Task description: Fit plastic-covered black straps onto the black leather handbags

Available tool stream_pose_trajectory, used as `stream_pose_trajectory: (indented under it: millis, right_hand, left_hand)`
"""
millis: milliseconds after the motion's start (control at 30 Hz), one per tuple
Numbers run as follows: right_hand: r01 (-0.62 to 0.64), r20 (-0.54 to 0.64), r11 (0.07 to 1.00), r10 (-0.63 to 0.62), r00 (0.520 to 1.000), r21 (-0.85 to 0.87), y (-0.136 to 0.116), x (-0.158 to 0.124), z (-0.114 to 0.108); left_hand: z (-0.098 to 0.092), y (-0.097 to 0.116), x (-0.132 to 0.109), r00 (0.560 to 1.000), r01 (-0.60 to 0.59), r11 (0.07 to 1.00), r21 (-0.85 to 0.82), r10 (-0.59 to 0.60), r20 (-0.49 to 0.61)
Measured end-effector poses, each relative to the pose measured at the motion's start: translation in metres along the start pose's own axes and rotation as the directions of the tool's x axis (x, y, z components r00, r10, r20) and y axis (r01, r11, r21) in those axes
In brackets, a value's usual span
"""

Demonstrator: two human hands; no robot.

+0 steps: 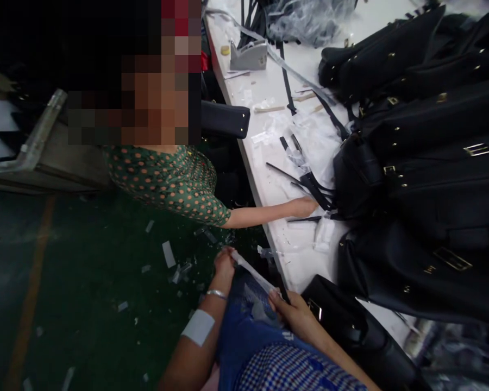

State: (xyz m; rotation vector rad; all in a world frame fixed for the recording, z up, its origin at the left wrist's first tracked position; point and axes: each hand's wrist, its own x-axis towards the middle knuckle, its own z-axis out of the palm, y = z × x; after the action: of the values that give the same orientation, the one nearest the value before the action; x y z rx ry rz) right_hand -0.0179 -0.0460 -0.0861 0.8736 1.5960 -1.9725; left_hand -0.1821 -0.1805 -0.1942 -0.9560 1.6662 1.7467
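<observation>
My left hand point(225, 263) is closed in a pinch on the upper end of a thin clear plastic strip point(252, 274). My right hand point(291, 309) grips the strip's lower end, and the strip runs stretched between them above my lap. A black handbag point(350, 326) rests against my right wrist at the white table's point(269, 179) near edge. A silver bangle and a white patch show on my left forearm.
A co-worker in a green dotted top reaches a hand point(305, 206) onto the table beside black straps point(309, 182). Several black handbags point(424, 163) pile up on the right. A tape dispenser point(248, 54) stands farther back. Plastic scraps litter the dark green floor point(106, 282).
</observation>
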Motion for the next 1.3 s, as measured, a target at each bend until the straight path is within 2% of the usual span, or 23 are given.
stream_pose_trajectory:
  millis: [100,167,200,267,300,367,400,433,467,500,533,600,667,767,900,1000,1067,1133,1200,1233,1300]
  right_hand:
    - [-0.014,-0.015,0.992,0.016,1.0,0.125,-0.014,-0.007,-0.011]
    - [-0.024,-0.055,0.982,0.035,0.998,0.188,-0.022,-0.007,-0.018]
    - [-0.022,-0.072,0.976,0.039,0.997,0.218,-0.026,-0.006,-0.022]
    - [0.0,-0.09,0.967,0.024,0.996,0.255,-0.03,-0.002,-0.026]
    - [0.014,-0.089,0.966,0.009,0.996,0.257,-0.031,0.0,-0.027]
    - [0.027,-0.078,0.972,-0.009,0.997,0.235,-0.03,0.003,-0.026]
    - [0.027,-0.072,0.976,-0.011,0.997,0.216,-0.028,0.005,-0.025]
    - [0.023,-0.063,0.981,-0.011,0.998,0.194,-0.025,0.006,-0.024]
    - [0.02,-0.056,0.986,-0.011,0.998,0.168,-0.022,0.007,-0.022]
    - [0.031,-0.054,0.99,-0.024,0.998,0.139,-0.018,0.009,-0.021]
    - [0.058,-0.059,0.993,-0.052,0.997,0.107,-0.014,0.011,-0.02]
    - [0.125,-0.086,0.991,-0.121,0.989,0.042,-0.007,0.013,-0.021]
    - [0.163,-0.129,0.986,-0.164,0.978,-0.02,-0.004,0.012,-0.024]
    - [0.16,-0.182,0.981,-0.178,0.967,-0.113,-0.002,0.001,-0.032]
    - [0.128,-0.217,0.977,-0.163,0.962,-0.169,0.0,-0.018,-0.042]
    - [0.134,-0.281,0.972,-0.185,0.942,-0.191,0.003,-0.03,-0.048]
    - [0.157,-0.38,0.966,-0.226,0.897,-0.205,0.005,-0.036,-0.053]
    - [0.191,-0.49,0.961,-0.268,0.83,-0.202,0.007,-0.041,-0.06]
    - [0.211,-0.566,0.961,-0.276,0.777,-0.178,0.01,-0.046,-0.068]
    - [0.214,-0.591,0.963,-0.268,0.761,-0.162,0.011,-0.048,-0.071]
    - [0.206,-0.621,0.969,-0.245,0.745,-0.134,0.014,-0.052,-0.074]
  left_hand:
    - [-0.04,0.023,0.015,0.997,-0.003,0.995,0.1,0.011,-0.078]
    - [-0.049,0.032,0.009,0.999,0.001,0.986,0.165,0.008,-0.052]
    - [-0.046,0.034,0.0,1.0,0.002,0.98,0.198,-0.003,0.006]
    - [-0.029,0.034,-0.026,0.974,-0.006,0.966,0.259,-0.053,0.22]
    - [-0.016,0.033,-0.041,0.923,-0.011,0.957,0.289,-0.101,0.371]
    - [0.012,0.026,-0.072,0.767,0.029,0.952,0.304,-0.216,0.604]
    - [0.025,0.021,-0.084,0.691,0.082,0.949,0.305,-0.275,0.669]
    - [0.036,0.016,-0.092,0.644,0.147,0.942,0.301,-0.322,0.694]
    - [0.044,0.01,-0.098,0.629,0.2,0.938,0.283,-0.345,0.697]
    - [0.05,0.005,-0.099,0.644,0.232,0.94,0.25,-0.341,0.685]
    - [0.052,0.002,-0.097,0.68,0.233,0.949,0.214,-0.316,0.662]
    - [0.049,-0.002,-0.087,0.766,0.159,0.974,0.164,-0.227,0.601]
    - [0.037,0.0,-0.072,0.834,0.042,0.984,0.173,-0.13,0.536]
    - [0.015,0.007,-0.048,0.896,-0.079,0.967,0.24,-0.037,0.442]
    - [-0.009,0.011,-0.021,0.943,-0.073,0.967,0.245,-0.013,0.331]
    - [-0.024,0.006,-0.004,0.958,-0.085,0.956,0.281,0.001,0.286]
    - [-0.035,0.002,0.007,0.957,-0.172,0.89,0.423,0.049,0.285]
    - [-0.043,-0.001,0.016,0.941,-0.293,0.732,0.615,0.107,0.321]
    - [-0.045,-0.002,0.018,0.908,-0.4,0.544,0.738,0.13,0.397]
    - [-0.041,-0.001,0.015,0.884,-0.453,0.473,0.756,0.124,0.451]
    - [-0.022,0.004,-0.003,0.815,-0.549,0.409,0.729,0.069,0.575]
